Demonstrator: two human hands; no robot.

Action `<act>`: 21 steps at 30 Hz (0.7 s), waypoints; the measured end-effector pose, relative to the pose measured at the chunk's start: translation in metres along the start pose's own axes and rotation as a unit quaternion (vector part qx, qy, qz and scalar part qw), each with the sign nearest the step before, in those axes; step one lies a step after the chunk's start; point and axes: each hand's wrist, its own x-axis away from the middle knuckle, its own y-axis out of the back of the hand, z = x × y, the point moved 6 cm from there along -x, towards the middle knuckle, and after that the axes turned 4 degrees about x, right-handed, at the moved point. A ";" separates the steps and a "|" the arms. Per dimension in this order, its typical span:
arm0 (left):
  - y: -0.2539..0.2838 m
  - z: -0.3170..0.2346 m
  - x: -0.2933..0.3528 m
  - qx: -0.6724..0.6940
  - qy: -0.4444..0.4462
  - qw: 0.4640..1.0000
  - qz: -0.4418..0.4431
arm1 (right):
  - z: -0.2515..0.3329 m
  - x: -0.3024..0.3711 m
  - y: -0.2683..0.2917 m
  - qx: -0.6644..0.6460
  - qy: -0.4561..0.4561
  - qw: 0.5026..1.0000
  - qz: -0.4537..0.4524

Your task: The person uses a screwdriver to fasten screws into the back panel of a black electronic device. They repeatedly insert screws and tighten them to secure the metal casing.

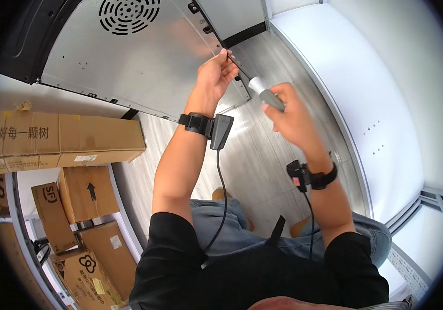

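My right hand [291,116] is wrapped round the handle of a screwdriver [272,99], grey with a light collar. Its thin dark shaft slants up and left to the edge of a large metal panel [139,67]. There, at the panel's right edge, my left hand [215,75] has thumb and forefinger pinched around the shaft's tip, the other fingers loosely curled. Whatever lies between those fingertips is too small to make out. The panel has a round pattern of vent slots and small black clips along its rim.
Cardboard boxes [100,139] stand and lie in a rack at the left. A white shelf [330,88] with a metal edge runs along the right. Grey wood-look floor [252,155] lies below my arms. Cables hang from black devices strapped to both wrists.
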 end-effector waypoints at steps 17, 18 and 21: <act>0.006 -0.010 -0.009 -0.007 -0.014 1.000 -0.001 | -0.004 -0.004 -0.052 -0.143 -0.009 0.990 -0.013; 0.007 -0.010 -0.011 -0.004 -0.014 1.000 0.000 | -0.003 -0.003 -0.053 -0.150 -0.013 0.989 -0.013; 0.008 -0.008 -0.014 0.007 -0.008 1.000 -0.005 | -0.001 -0.005 -0.053 -0.143 -0.022 0.990 -0.004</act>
